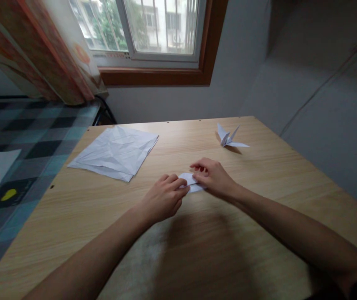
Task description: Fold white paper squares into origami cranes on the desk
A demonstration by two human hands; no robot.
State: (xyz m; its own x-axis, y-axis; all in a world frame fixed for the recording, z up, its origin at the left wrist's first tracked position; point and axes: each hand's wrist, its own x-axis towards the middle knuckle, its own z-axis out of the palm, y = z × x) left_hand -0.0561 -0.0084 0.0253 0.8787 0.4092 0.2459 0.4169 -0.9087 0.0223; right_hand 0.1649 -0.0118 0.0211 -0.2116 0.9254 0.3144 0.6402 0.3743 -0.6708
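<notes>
A small piece of folded white paper (pixel 191 180) lies on the wooden table between my two hands. My left hand (pixel 167 196) is closed on its left end, with thumb and fingers pinching the edge. From the other side, my right hand (pixel 212 177) holds the right end, its thumb pressed on the paper and its fingers curled above. A dark slit or crease runs across the paper between the fingers. The parts under my fingertips are hidden.
A finished paper crane (pixel 226 139) stands at the back right of the table (pixel 128 250). Creased white paper sheets (pixel 118 150) lie stacked at the back left. Left of the table is a bed with a checked cover (pixel 47 129); a window (pixel 162 29) is ahead.
</notes>
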